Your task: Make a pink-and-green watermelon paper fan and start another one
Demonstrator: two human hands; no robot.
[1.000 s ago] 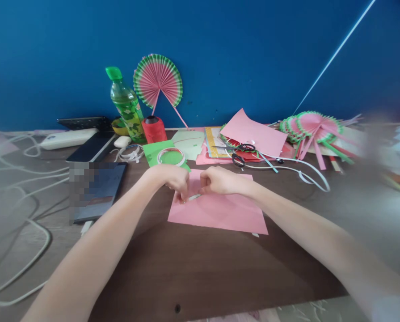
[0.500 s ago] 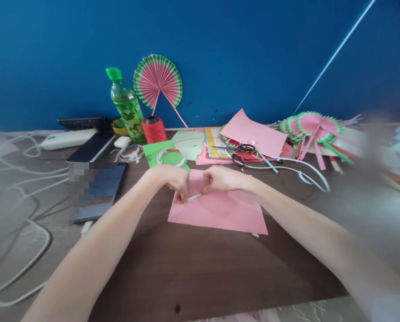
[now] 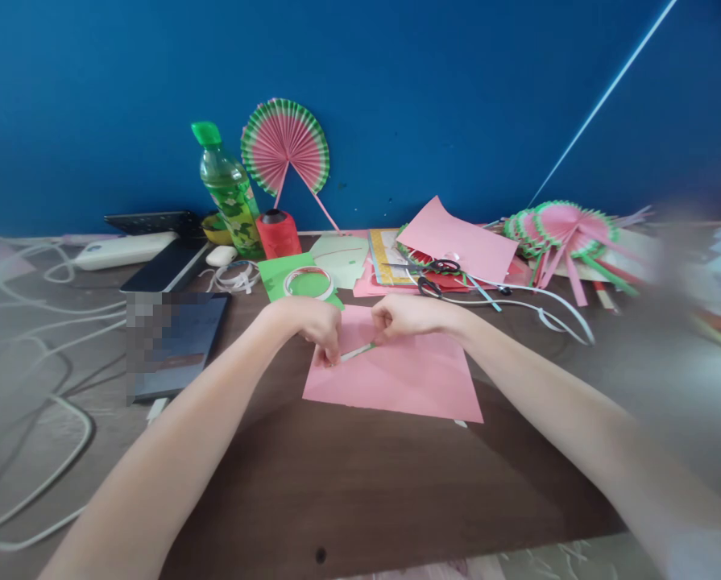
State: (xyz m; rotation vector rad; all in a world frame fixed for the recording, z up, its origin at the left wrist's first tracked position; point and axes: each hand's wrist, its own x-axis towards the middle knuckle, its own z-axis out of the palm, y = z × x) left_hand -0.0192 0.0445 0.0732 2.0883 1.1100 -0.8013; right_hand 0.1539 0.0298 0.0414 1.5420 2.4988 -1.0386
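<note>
A pink paper sheet (image 3: 396, 387) lies on the brown table under both my hands. Across its upper left part runs a narrow white strip (image 3: 356, 352), greenish at its right end. My left hand (image 3: 322, 326) is closed at the strip's left end, its fingertips low over the sheet. At the other end, my right hand (image 3: 399, 316) pinches the strip between thumb and fingers. Just behind my left hand, a roll of tape (image 3: 286, 285) rests on a green paper sheet (image 3: 271, 274). What lies inside the curled fingers is partly hidden.
Black-handled scissors (image 3: 429, 287) lie on papers behind my right hand. A green-capped bottle (image 3: 230, 193) and a red container (image 3: 279, 236) stand near the blue wall, beside a pleated paper fan (image 3: 284, 141). More fans (image 3: 569, 225) and a white cable (image 3: 553, 314) are right; a dark tablet-like device (image 3: 184, 354) lies left.
My right hand has slid a little to the right and away from my left hand, so more of the strip shows between them. My left hand has barely moved.
</note>
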